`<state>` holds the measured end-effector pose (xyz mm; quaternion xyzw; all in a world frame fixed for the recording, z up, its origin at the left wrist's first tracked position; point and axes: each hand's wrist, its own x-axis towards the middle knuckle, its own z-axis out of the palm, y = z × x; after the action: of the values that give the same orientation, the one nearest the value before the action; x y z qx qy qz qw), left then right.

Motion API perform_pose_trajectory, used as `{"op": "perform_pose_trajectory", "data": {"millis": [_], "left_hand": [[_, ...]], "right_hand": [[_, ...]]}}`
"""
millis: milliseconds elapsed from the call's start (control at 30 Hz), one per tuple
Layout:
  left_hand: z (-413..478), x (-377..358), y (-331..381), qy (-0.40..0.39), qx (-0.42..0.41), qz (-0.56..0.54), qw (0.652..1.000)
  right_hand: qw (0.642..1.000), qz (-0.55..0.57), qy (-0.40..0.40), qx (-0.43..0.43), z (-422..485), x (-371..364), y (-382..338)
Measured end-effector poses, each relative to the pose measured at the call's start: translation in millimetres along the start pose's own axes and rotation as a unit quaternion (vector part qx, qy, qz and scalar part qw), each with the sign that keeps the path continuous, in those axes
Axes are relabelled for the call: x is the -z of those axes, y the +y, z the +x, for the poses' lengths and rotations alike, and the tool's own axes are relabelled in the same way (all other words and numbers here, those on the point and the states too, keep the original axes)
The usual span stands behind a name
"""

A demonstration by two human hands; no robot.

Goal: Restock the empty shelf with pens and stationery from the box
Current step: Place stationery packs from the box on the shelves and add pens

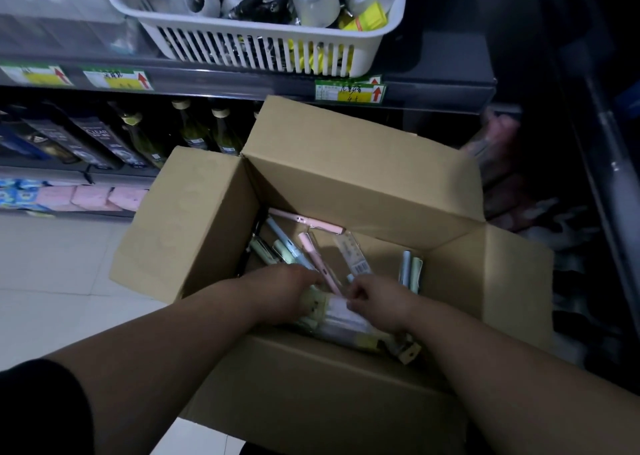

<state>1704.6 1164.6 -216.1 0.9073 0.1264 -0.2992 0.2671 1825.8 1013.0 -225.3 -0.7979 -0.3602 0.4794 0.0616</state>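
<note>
An open cardboard box (360, 177) stands on the floor in front of the shelves, with several pastel pens (306, 221) and packets inside. Both my hands are down in the box. My left hand (291, 286) grips a bundle of pen packets (341, 319) from the left, its fingers hidden under them. My right hand (375, 299) pinches the same bundle at its top edge, fingers curled. A pink pen (318, 259) sticks up between the two hands. More green and blue pens (410, 269) lean against the box's right wall.
A white slotted basket (263, 44) of tape rolls and pens sits on the shelf above the box. Price labels (349, 91) line the shelf edge. Bottles (188, 127) and dark boxes fill the lower shelf at the left. Pale floor tiles (59, 274) lie to the left.
</note>
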Motion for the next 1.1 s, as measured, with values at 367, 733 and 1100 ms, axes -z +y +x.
{"op": "perform_pose_trajectory", "data": {"millis": [367, 733, 1100], "left_hand": [[24.6, 6.7, -9.4, 0.058, 0.042, 0.036, 0.997], [28.2, 3.3, -19.2, 0.094, 0.1, -0.113, 0.984], [16.8, 20.5, -12.1, 0.132, 0.038, -0.242, 0.961]], "right_hand": [[0.933, 0.209, 0.231, -0.18, 17.8, 16.5, 15.4], [0.981, -0.082, 0.09, -0.15, 28.9, -20.1, 24.0], [0.98, 0.047, 0.112, -0.157, 10.9, 13.9, 22.3]]}}
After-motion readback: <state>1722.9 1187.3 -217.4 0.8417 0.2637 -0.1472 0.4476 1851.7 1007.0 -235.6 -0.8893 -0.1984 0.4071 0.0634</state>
